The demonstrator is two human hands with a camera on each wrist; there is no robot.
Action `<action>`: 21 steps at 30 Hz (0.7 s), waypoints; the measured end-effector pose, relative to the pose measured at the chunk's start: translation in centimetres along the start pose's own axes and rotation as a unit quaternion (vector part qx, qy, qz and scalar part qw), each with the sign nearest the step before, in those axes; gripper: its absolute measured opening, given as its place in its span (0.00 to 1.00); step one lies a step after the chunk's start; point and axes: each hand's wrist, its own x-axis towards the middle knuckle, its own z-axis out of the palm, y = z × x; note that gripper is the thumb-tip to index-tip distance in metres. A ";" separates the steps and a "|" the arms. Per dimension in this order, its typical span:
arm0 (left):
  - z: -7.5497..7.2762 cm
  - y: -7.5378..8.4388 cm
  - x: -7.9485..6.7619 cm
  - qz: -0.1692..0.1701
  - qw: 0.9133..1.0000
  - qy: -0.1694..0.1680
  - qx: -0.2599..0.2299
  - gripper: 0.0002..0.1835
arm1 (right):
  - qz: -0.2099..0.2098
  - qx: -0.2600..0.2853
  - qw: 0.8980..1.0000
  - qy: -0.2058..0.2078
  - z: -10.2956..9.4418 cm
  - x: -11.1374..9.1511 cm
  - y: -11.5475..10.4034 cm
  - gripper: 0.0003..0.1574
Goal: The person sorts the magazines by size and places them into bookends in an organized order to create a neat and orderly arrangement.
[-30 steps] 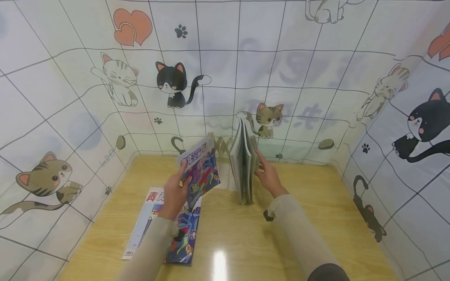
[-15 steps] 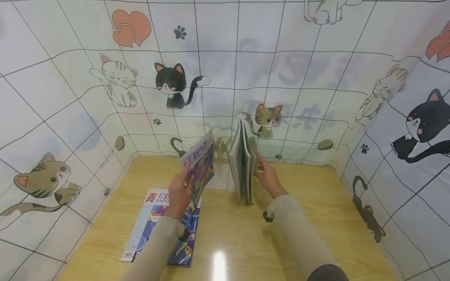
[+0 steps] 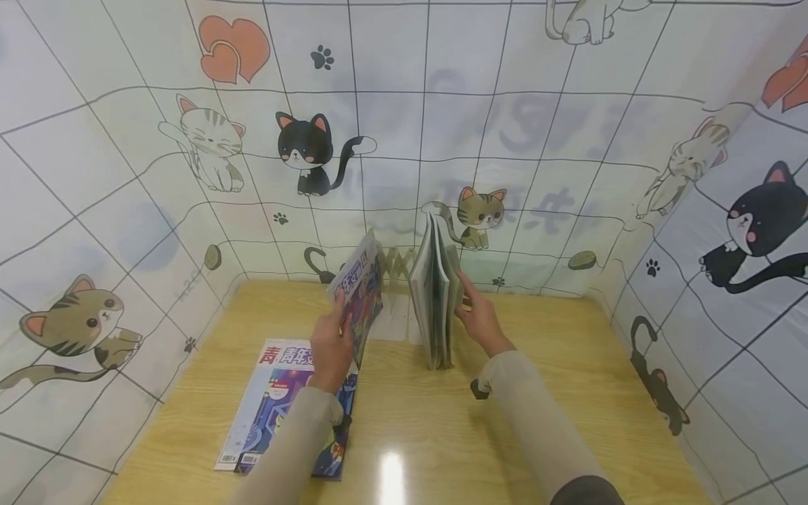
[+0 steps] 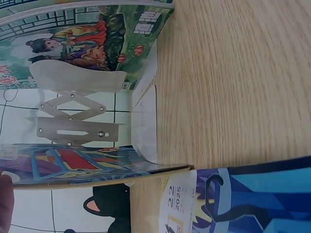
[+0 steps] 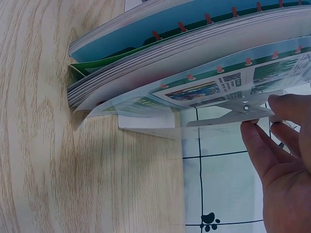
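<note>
My left hand (image 3: 332, 351) grips a magazine (image 3: 362, 294) with a colourful cover. It stands nearly upright against the left side of a white metal extendable bookend (image 4: 77, 128), its lower edge at the base plate. Toward the bookend's right side several magazines (image 3: 432, 301) stand upright, pages fanned slightly apart. My right hand (image 3: 482, 319) pinches the bookend's right end plate between thumb and fingers, as the right wrist view shows. Most of my left hand is outside the left wrist view; only a fingertip (image 4: 5, 199) appears.
Overlapping magazines (image 3: 271, 407) lie flat at the left of the wooden table (image 3: 404, 421), partly under my left forearm. Behind and at both sides rise walls (image 3: 391, 126) covered with cat-printed sheeting.
My left hand has moved right and slightly forward, turning the magazine from a slant to nearly upright beside the bookend. My right hand and the standing magazines have stayed in place.
</note>
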 end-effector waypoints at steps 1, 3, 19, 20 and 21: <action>0.1 0.0 0.0 0.002 1.000 0.001 0.000 0.35 | 0.001 0.003 1.000 0.000 0.0 0.0 0.0 0.51; 0.2 0.1 0.1 0.004 1.000 0.002 -0.002 0.35 | 0.001 0.005 1.000 -0.001 0.0 0.0 -0.1 0.50; 1.9 0.2 1.1 0.011 1.000 0.015 0.006 0.36 | 0.013 0.016 1.000 -0.005 0.1 -0.1 -0.2 0.50; 2.0 0.2 1.2 0.012 1.000 0.016 0.007 0.36 | 0.014 0.015 1.000 -0.004 0.1 -0.1 -0.2 0.50; 2.0 0.1 1.2 0.013 1.000 0.017 0.009 0.36 | 0.012 0.013 1.000 -0.005 0.1 -0.1 -0.2 0.50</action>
